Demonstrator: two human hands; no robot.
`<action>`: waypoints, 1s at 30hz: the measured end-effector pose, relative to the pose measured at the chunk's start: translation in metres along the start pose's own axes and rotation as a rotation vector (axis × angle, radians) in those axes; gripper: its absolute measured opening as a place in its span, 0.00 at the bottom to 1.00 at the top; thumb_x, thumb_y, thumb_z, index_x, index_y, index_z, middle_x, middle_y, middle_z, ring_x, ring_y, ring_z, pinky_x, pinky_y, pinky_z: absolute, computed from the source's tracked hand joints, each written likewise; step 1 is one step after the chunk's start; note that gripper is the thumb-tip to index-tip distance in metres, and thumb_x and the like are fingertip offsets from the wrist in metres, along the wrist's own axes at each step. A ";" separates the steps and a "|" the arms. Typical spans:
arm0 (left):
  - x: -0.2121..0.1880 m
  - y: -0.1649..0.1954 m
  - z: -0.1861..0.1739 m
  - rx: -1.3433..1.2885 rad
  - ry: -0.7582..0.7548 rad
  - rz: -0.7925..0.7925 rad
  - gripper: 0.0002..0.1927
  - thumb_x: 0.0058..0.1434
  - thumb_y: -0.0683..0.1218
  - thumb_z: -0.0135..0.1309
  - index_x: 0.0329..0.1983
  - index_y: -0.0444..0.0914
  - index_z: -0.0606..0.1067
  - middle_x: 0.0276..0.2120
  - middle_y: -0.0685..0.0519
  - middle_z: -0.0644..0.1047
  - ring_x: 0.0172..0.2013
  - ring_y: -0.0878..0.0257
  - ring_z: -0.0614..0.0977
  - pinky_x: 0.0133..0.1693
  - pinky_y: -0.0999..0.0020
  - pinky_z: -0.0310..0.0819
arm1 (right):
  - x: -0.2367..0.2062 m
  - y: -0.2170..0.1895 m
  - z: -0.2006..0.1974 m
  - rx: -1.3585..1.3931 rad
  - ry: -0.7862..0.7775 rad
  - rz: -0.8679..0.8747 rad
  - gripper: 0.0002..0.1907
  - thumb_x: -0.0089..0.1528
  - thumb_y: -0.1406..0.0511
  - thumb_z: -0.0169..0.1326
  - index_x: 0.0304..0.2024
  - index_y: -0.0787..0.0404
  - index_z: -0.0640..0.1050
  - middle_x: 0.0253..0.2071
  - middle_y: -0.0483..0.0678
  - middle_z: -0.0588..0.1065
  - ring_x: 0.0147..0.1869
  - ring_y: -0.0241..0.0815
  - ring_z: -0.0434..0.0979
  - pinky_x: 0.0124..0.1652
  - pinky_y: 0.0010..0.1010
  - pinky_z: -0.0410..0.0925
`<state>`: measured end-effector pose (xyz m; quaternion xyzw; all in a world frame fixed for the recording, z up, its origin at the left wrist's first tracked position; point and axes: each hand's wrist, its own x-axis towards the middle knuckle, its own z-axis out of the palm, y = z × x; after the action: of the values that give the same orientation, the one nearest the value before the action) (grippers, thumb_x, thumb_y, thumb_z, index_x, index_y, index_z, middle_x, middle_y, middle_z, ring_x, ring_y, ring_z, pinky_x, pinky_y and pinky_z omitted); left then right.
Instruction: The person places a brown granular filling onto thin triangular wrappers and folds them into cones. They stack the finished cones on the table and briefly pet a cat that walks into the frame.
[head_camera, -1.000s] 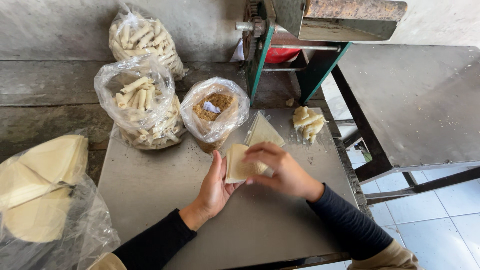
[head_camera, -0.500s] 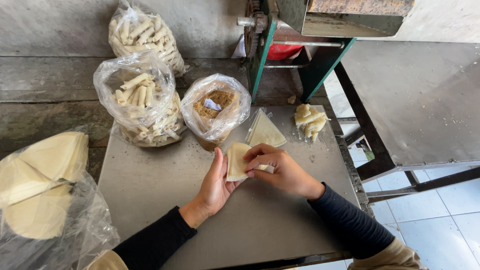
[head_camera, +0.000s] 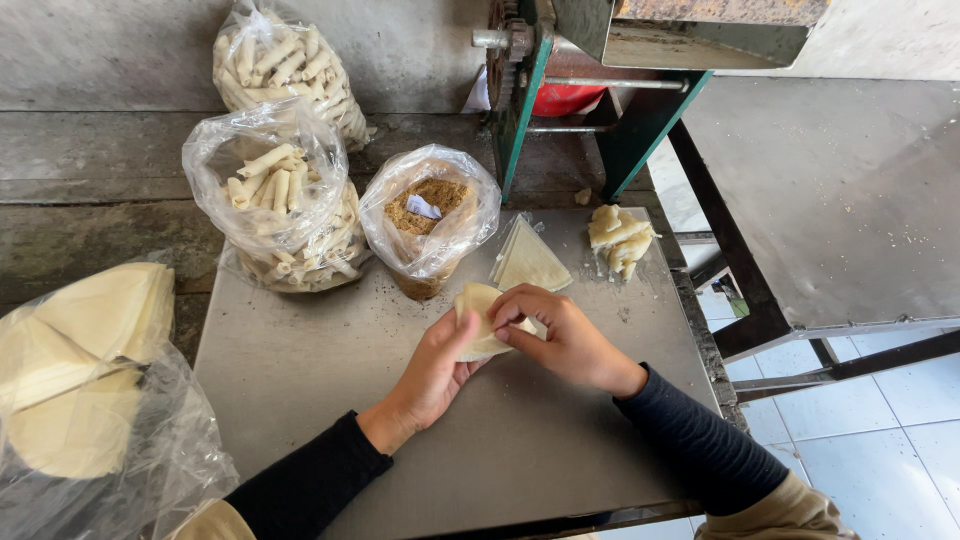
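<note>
Pinching a pale pastry wrapper (head_camera: 478, 322) between both sets of fingers above the centre of a grey metal table (head_camera: 300, 370): right hand (head_camera: 565, 338) curled over its top edge, fingertips pressed together on the sheet; left hand (head_camera: 432, 372) cupped beneath, thumb against the underside. At 1 o'clock of the hands, a stack of triangular wrappers (head_camera: 530, 262); farther along, a lump of dough scraps (head_camera: 618, 238). At 12 o'clock, an open plastic bag of brown filling (head_camera: 428, 215). At 10 and 11 o'clock, two clear bags of rolled pastry sticks (head_camera: 285, 215). At 8 o'clock, bagged round wrappers (head_camera: 80, 370). Beyond the table, a green-framed machine (head_camera: 620, 80).
</note>
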<state>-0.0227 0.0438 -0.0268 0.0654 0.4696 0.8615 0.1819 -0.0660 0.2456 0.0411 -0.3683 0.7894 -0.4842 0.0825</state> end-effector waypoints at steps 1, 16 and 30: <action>0.000 0.001 0.001 0.118 0.003 0.003 0.27 0.72 0.55 0.50 0.69 0.36 0.66 0.51 0.53 0.74 0.48 0.68 0.73 0.49 0.71 0.69 | 0.000 0.000 0.000 0.025 0.007 0.023 0.03 0.63 0.72 0.58 0.40 0.64 0.78 0.46 0.48 0.78 0.49 0.40 0.79 0.49 0.30 0.72; 0.002 -0.006 0.004 0.235 0.071 0.050 0.21 0.67 0.44 0.51 0.63 0.39 0.69 0.50 0.56 0.78 0.51 0.69 0.77 0.55 0.70 0.72 | -0.003 0.003 0.015 0.030 0.165 0.175 0.04 0.66 0.70 0.57 0.43 0.62 0.77 0.35 0.44 0.77 0.36 0.32 0.73 0.38 0.24 0.70; 0.003 -0.006 0.001 0.109 0.222 0.036 0.21 0.70 0.53 0.47 0.58 0.35 0.74 0.46 0.54 0.81 0.45 0.69 0.81 0.48 0.68 0.79 | 0.003 0.059 -0.027 0.842 0.440 0.511 0.11 0.66 0.65 0.52 0.47 0.62 0.81 0.42 0.47 0.82 0.43 0.37 0.81 0.48 0.29 0.75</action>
<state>-0.0240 0.0485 -0.0313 -0.0120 0.5318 0.8396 0.1097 -0.1109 0.2779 0.0064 0.0108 0.5900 -0.7890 0.1710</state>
